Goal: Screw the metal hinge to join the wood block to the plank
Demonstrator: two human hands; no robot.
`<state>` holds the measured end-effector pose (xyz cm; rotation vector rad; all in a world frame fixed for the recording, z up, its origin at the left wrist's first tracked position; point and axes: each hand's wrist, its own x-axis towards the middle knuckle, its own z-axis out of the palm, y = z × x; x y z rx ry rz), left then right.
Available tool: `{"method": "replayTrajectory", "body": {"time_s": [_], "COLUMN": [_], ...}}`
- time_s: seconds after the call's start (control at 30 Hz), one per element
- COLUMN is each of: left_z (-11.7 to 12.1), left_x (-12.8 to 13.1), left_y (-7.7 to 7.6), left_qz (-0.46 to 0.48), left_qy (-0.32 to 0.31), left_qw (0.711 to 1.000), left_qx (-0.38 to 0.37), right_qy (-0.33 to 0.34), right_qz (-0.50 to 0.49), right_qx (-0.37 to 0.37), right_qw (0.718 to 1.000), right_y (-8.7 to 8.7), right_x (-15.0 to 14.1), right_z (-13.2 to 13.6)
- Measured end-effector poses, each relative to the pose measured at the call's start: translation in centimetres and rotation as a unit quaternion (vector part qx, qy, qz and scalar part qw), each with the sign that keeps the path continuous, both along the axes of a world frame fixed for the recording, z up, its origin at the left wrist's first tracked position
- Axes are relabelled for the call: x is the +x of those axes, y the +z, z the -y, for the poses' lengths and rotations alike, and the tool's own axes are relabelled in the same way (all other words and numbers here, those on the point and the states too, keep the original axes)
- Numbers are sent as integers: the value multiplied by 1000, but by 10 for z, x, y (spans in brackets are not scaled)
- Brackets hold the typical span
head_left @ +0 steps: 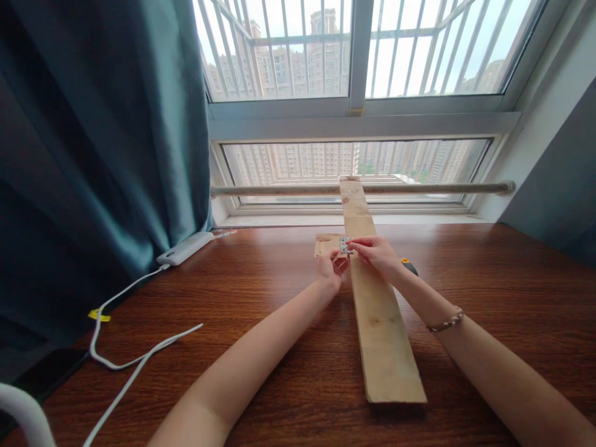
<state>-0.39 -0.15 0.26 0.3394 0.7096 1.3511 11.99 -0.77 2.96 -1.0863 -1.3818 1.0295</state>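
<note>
A long pale wooden plank [384,323] lies lengthwise on the table, its far end by the window rail. Against its left side sits a short wooden piece [327,244]. A silvery metal plate with holes, like a hinge [343,244], spans the spot where the two pieces meet. My right hand [372,251] reaches over the plank, thumb and finger pinched at the plate; whatever is between them is too small to name. Just below the plate, my left hand [332,268] has its fingers curled by the short piece's near edge, and what they grip is hidden.
Behind my right wrist a black and orange tool handle [409,267] shows partly. A white power strip [185,248] and white cable [125,363] lie at left beside the dark curtain [112,155]. A metal rail [288,190] crosses before the window.
</note>
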Motion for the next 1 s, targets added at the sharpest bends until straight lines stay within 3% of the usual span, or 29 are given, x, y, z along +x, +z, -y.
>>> {"method": "replayTrajectory", "body": {"time_s": [0.53,0.77,1.0], "left_z": [-1,-3,-3], "left_x": [0,0,0], "left_y": [2,-1,-1], "left_qz": [-9,-8,-11], "left_qy": [12,8,9], "left_qw": [1000,1000,1000], "left_qx": [-5,-1,2], "right_qy": [-36,-79,-87], "right_qz": [93,165,191], "right_qx": [84,125,121], "right_qw": [991,975,970], "right_y": [-4,-7,-7], "right_x": [-6,-10,-12], "right_z": [4,5,8]}}
